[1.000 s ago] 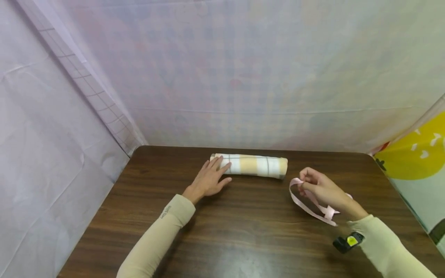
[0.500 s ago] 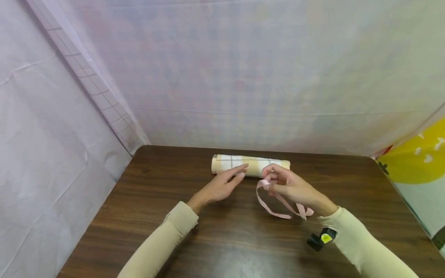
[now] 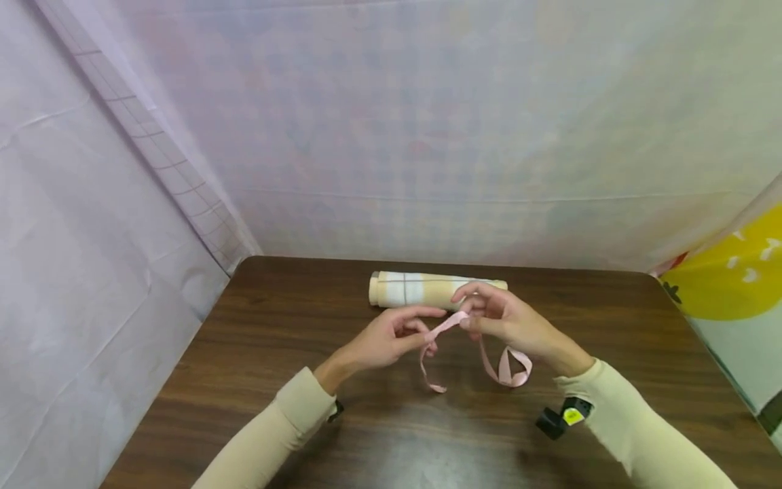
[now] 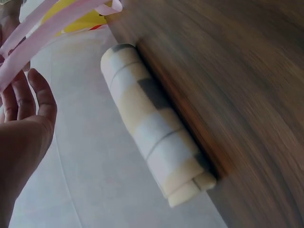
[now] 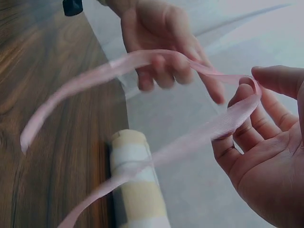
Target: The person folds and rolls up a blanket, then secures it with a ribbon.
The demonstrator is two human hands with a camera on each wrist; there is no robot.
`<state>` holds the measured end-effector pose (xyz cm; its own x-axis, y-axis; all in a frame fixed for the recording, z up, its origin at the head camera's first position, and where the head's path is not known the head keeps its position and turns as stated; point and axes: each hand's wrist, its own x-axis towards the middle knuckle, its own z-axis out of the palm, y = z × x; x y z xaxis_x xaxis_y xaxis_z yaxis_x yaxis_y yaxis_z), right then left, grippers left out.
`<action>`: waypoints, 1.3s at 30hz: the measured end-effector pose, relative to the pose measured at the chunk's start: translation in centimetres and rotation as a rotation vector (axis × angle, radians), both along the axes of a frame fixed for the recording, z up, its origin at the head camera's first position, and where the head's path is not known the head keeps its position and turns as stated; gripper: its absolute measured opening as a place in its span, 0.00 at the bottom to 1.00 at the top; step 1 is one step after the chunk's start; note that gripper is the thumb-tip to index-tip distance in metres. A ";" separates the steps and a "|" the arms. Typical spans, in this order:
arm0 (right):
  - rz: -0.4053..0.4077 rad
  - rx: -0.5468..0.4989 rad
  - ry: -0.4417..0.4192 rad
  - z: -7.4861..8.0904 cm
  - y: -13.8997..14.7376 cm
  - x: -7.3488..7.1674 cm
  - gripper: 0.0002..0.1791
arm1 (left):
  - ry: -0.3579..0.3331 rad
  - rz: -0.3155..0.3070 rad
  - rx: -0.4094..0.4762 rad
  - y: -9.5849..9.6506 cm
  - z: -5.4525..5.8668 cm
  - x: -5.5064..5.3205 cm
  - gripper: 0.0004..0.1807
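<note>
A pink ribbon (image 3: 448,323) stretches between both hands above the table. My left hand (image 3: 379,339) pinches it between thumb and fingers, and a short tail hangs below. On the other side my right hand (image 3: 519,329) pinches the ribbon with thumb and index finger; its longer tail droops in a loop. Just behind the hands lies a rolled cloth (image 3: 409,291) in white and yellow check with grey lines, its right part overlapped by the right fingers. The left wrist view shows the roll (image 4: 152,126) whole, beside the left hand (image 4: 28,114).
The dark wood-grain table (image 3: 256,380) ends at the back against a pale hanging sheet (image 3: 427,136). Another white sheet (image 3: 73,272) hangs at the left. A yellow printed cloth (image 3: 727,285) is at the right. A black wrist device (image 3: 565,418) sits below the right sleeve.
My right hand has carried the ribbon leftward to the front of the roll. My left hand has come off the roll, moved toward the viewer and taken hold of the ribbon.
</note>
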<state>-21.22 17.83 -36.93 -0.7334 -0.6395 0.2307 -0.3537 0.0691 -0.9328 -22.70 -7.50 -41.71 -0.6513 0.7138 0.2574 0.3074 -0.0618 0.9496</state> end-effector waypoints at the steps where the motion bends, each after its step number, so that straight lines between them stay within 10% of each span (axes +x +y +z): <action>1: -0.009 0.009 0.003 0.0 0.2 0.1 0.12 | -0.023 0.001 0.000 -0.3 0.1 0.1 0.24; 6: -0.046 0.059 -0.015 0.0 1.0 0.2 0.11 | -0.109 0.010 0.044 -1.8 0.5 0.3 0.22; 17: 0.165 -0.019 -0.181 0.1 3.7 0.5 0.14 | 0.114 0.163 -0.219 -5.1 1.0 0.5 0.09; 27: 0.077 0.125 -0.018 0.1 7.4 1.5 0.12 | 0.147 0.097 -0.324 -8.2 1.0 0.2 0.11; 39: -0.013 0.188 0.113 0.2 13.2 3.1 0.14 | 0.014 0.097 -0.372 -12.7 1.7 -0.2 0.10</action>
